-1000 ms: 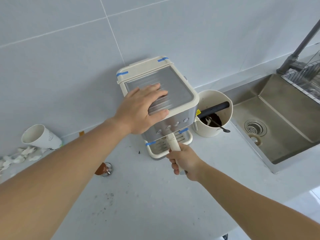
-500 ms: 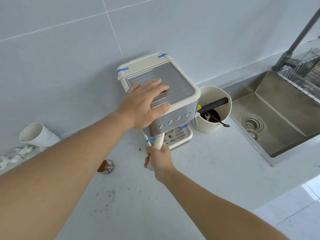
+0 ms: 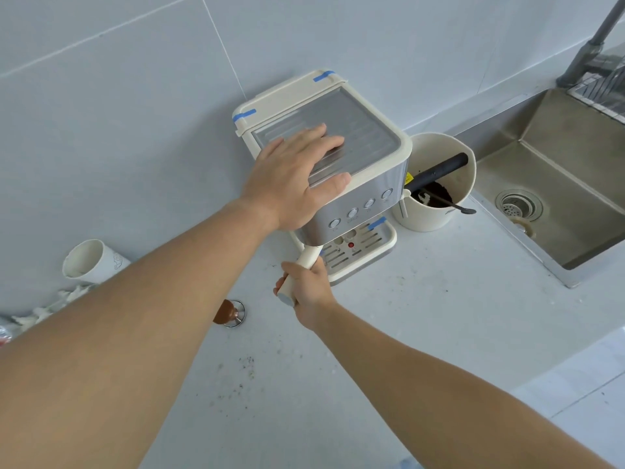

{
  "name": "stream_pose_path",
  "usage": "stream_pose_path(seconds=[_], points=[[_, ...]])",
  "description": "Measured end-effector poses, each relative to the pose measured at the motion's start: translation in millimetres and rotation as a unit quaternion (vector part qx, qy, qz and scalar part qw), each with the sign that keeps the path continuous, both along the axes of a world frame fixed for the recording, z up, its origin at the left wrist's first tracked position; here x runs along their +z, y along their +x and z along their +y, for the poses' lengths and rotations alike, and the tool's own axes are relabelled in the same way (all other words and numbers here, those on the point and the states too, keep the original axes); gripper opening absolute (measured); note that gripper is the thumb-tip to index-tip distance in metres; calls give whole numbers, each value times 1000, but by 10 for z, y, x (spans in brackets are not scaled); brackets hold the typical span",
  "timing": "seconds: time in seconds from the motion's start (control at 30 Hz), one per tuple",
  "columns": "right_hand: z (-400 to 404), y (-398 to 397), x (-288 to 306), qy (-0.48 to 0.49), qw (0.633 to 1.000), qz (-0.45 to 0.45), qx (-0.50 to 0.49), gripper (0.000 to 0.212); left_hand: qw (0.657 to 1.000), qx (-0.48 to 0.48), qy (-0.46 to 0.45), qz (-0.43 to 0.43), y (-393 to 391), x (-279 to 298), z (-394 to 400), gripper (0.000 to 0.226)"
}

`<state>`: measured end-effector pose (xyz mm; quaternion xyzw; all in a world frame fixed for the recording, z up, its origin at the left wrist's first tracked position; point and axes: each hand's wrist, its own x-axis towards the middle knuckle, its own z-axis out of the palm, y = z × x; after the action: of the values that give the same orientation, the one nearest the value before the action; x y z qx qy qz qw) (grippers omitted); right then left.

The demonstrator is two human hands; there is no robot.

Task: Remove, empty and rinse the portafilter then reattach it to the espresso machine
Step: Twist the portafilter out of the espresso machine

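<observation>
Pressing flat on the ribbed metal top of the cream-and-steel espresso machine (image 3: 341, 157), the left hand (image 3: 297, 177) lies with fingers spread, clasping nothing. The right hand (image 3: 306, 282) is clenched around the smooth cream handle of the portafilter (image 3: 309, 260), which angles down-left from under the machine's front, above the slotted drip tray (image 3: 368, 245). Coffee specks dot the pale counter (image 3: 422, 316); a round cream knock box (image 3: 436, 187) stands beside the machine.
</observation>
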<state>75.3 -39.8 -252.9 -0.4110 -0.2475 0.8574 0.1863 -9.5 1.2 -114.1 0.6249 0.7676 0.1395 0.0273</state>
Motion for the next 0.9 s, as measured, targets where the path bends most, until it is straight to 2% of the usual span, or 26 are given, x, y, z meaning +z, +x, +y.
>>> stream_pose_path(seconds=[0.3,0.5,0.9], points=[[-147,303,-139,-23,998,-30,41,25,1000,-3,2,-5,-12,-7,6,74],[-195,716,-244,-18,992,-85,94,20,1000,-1,-2,-3,2,17,-5,75],[-21,1493,-47,10,980,-92,178,21,999,20,-24,-18,84,106,-13,61]])
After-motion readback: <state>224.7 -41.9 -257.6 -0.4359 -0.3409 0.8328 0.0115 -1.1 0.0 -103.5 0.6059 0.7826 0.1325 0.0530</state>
